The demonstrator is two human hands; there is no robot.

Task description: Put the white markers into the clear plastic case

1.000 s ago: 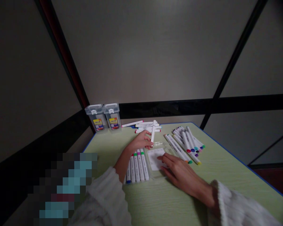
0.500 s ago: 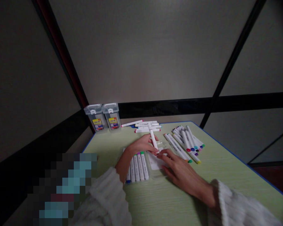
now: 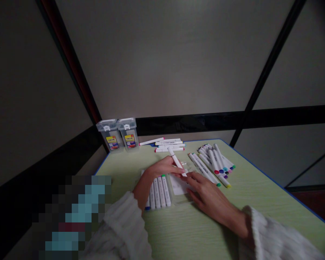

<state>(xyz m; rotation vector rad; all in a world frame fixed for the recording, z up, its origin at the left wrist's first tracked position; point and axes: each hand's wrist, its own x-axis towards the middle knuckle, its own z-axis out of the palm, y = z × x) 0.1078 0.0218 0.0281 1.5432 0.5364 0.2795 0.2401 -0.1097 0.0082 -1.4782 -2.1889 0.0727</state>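
A white marker (image 3: pixel 176 160) slants up and away between my two hands over the table. My left hand (image 3: pixel 165 166) is closed around its lower part. At the near end of the same marker, the fingertips of my right hand (image 3: pixel 203 187) are pinched; its cap colour is hidden there. Under my hands lies a clear plastic case (image 3: pixel 177 199) with a white sheet (image 3: pixel 178 187) in it. A row of white markers (image 3: pixel 159 195) lies side by side in its left part, some partly hidden by my left wrist.
Two clear lidded boxes (image 3: pixel 130 139) with yellow labels stand at the back left. Several markers (image 3: pixel 169 145) lie near the table's back edge. To the right are loose markers (image 3: pixel 203 169) and a pile (image 3: pixel 218 160) with mixed cap colours. A wall (image 3: pixel 162 72) rises behind the table.
The marker in my hands has tilted further to the left and its far end has dropped lower. My right fingers have shifted slightly along its near end. The other markers have not moved.
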